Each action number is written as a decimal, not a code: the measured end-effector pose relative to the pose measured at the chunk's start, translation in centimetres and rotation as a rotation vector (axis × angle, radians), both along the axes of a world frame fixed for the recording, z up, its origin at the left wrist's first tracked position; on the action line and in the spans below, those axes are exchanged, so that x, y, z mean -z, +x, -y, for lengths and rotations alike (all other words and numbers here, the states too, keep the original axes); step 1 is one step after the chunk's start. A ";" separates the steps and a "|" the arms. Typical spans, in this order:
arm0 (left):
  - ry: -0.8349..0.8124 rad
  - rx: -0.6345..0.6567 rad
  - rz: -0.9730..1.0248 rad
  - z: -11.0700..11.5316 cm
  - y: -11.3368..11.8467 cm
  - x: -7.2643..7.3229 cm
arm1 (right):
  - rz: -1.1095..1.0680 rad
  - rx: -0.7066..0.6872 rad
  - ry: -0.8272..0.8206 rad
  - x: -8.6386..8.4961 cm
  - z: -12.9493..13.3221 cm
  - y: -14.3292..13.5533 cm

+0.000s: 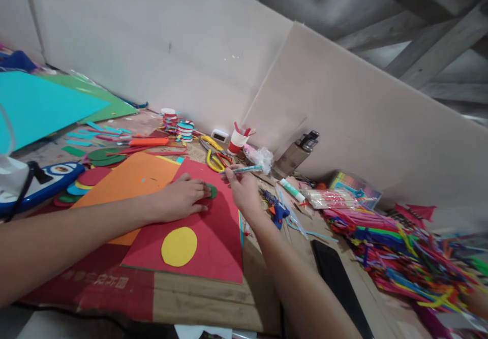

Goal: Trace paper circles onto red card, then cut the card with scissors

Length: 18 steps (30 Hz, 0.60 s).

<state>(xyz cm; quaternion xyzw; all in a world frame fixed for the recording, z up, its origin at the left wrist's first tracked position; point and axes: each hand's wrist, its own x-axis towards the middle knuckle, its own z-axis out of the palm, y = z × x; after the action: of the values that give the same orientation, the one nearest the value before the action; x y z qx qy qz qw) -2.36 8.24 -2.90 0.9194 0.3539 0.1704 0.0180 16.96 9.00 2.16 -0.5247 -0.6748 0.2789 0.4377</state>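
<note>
Currently, right hand (243,189) grips slim pen (251,168) between fingers near far right corner of red sheet (221,242); left hand (185,197) lies flat, fingers unclenched, tips at green disc (211,191). Yellow circle (179,246) lies toward bench (213,301) front edge.

No legible text, brand or number; clock positions taken from the centre of the head view. At about 8 o'clock, a row of pale, Chinese-looking characters (99,281) runs along the red part of the cardboard (87,299) near its front edge, too blurred to read. Also unreadable: a green-and-white label on the glue stick (292,190) at 4 o'clock, and multicoloured printing on the box (353,182) just past 3, partly covered and too small.
</note>
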 end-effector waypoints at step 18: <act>-0.063 0.024 -0.029 0.3 0.0 -0.6 | 0.082 -0.022 0.031 4.3 -1.8 0.3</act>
<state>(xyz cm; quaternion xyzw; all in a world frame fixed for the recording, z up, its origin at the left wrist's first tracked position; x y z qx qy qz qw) -2.33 7.89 -2.32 0.9249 0.3485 0.1457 0.0439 17.24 10.77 -2.18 -0.5213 -0.7023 0.2516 0.4144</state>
